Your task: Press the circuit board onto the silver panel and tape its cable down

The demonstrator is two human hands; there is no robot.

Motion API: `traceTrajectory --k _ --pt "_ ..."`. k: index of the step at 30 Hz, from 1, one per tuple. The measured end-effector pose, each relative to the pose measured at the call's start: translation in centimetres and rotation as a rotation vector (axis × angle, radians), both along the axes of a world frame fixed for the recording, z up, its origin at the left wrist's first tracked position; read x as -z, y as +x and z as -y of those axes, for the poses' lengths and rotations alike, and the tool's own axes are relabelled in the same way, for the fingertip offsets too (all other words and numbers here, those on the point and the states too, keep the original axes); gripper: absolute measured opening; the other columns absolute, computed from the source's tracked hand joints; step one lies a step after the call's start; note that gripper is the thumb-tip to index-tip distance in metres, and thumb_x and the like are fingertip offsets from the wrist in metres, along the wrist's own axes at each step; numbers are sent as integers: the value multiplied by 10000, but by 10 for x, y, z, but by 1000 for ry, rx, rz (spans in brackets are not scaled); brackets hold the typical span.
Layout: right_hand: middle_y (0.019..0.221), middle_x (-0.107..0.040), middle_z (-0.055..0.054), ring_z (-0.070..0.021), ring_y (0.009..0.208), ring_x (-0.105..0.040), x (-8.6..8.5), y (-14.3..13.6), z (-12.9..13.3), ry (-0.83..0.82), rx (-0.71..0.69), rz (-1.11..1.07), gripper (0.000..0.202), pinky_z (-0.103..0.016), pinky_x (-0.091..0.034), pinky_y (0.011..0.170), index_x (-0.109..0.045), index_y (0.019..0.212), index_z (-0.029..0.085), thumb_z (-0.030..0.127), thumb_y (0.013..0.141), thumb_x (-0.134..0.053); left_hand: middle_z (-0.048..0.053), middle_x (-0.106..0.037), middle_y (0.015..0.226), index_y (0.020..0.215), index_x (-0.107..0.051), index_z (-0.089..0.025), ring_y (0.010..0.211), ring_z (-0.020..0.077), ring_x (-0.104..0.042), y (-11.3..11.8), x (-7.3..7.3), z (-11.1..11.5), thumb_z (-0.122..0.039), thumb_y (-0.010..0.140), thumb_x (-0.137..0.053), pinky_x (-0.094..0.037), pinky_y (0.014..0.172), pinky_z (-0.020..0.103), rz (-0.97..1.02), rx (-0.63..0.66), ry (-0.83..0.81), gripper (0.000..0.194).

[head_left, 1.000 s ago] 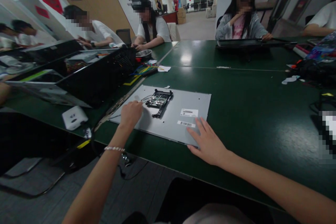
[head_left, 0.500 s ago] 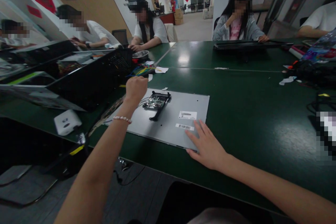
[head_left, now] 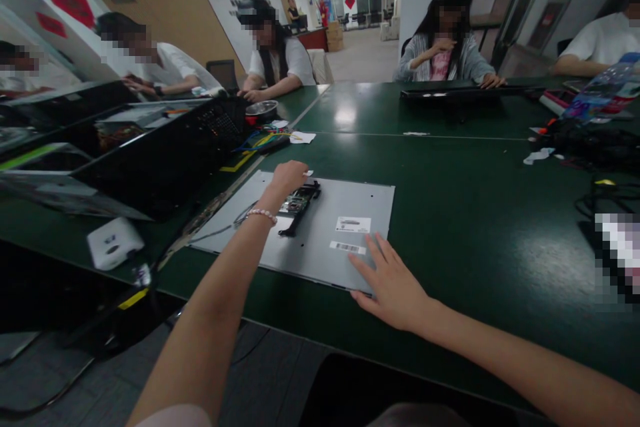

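Observation:
A flat grey metal panel, with two white labels on it, lies on the green table. On it sits a small circuit board with a black plastic bracket, partly hidden by my left wrist. My left hand is closed above the board's far end. Beside its fingertips shows a white scrap; whether the fingers pinch it or anything else, I cannot tell. My right hand rests on the panel's near right corner, fingers spread, just beside the barcode label. A thin grey cable runs across the panel's left side.
Open black computer cases stand at the left, near a white box-like device. Coloured wires and paper bits lie behind the panel. Black cables and a bottle are at the right. People sit across the table.
My left hand has moved right and slightly down, over the circuit board. A white scrap that showed by its fingertips is no longer seen there. My right hand stays on the panel.

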State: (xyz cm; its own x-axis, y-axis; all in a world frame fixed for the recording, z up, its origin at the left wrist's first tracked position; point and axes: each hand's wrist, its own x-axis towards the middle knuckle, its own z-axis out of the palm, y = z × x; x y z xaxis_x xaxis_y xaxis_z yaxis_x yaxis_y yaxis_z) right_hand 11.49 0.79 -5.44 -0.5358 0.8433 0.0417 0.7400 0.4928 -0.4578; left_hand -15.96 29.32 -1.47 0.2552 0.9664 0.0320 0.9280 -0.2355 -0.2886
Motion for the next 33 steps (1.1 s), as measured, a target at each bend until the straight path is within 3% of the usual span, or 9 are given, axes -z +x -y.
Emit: traceTrajectory --k 9,18,24,29,33 --pt "1675 -134 -152 -396 1524 -55 -3 0 0 -21 2 30 668 -550 -166 1206 -394 1532 225 578 967 -446 176 -728 1100 1032 -769 -168 1067 296 -661 5 9 -7 -288 884 -541 -473 866 334 77 -77 55 297" --pt "1667 -142 -185 -404 1520 -39 0 0 0 -12 2 12 674 -539 -150 1209 -407 1527 210 575 963 -454 156 -732 1079 1046 -753 -162 1007 278 -657 -3 5 -12 -410 915 -516 -478 841 330 214 -110 98 367" --pt "1669 -142 -174 -400 1521 -47 -3 0 0 -25 3 13 674 -554 -165 1202 -397 1534 218 581 968 -439 146 -738 1059 1036 -752 -161 962 269 -655 -48 1 -1 -383 900 -488 -484 798 319 333 -256 174 370" --pt "1666 -158 -174 -401 1520 -75 -6 0 2 -31 4 43 678 -558 -171 1200 -411 1529 211 585 964 -446 153 -733 1097 1061 -746 -132 982 280 -657 -100 3 21 -283 832 -509 -486 821 316 417 -408 183 362" --pt "1664 -181 -159 -397 1518 -110 -8 0 3 -32 7 77 677 -579 -161 1194 -404 1533 247 609 962 -438 160 -719 1139 1093 -735 -136 1002 288 -654 -128 6 40 -245 788 -523 -489 841 334 445 -472 174 387"
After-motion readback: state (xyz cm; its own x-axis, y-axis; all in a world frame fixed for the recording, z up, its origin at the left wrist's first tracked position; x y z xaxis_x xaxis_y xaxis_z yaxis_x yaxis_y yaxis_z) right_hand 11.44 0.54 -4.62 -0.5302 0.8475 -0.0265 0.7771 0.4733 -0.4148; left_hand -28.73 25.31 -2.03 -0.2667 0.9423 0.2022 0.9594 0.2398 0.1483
